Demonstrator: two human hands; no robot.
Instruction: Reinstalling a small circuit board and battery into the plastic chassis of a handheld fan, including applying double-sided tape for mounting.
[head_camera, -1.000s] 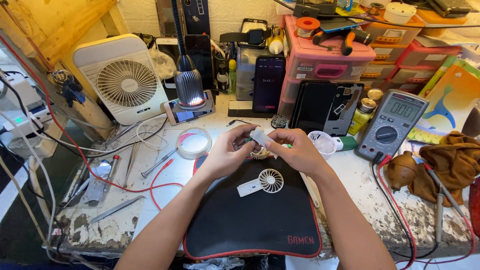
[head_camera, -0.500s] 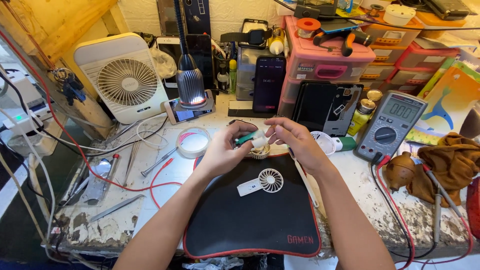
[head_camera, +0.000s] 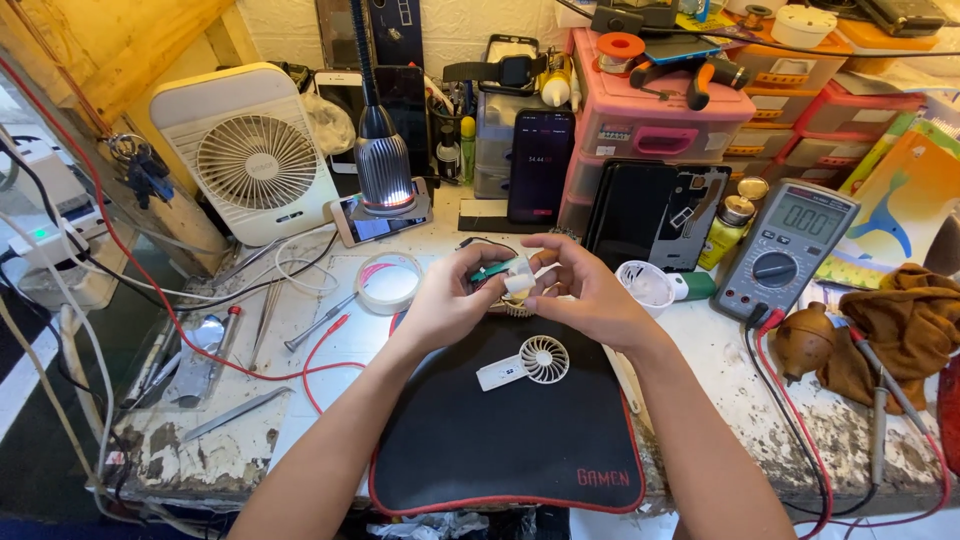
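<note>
Hands unmoved | left hand (head_camera: 445, 300), right hand (head_camera: 580, 290) gripping white part (head_camera: 518, 280) | above mat (head_camera: 500, 440)

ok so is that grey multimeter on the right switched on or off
On: the grey multimeter has digits lit on its display, and it lies face up on the bench right of the hands.

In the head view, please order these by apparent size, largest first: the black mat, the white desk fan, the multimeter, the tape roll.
1. black mat
2. white desk fan
3. multimeter
4. tape roll
</note>
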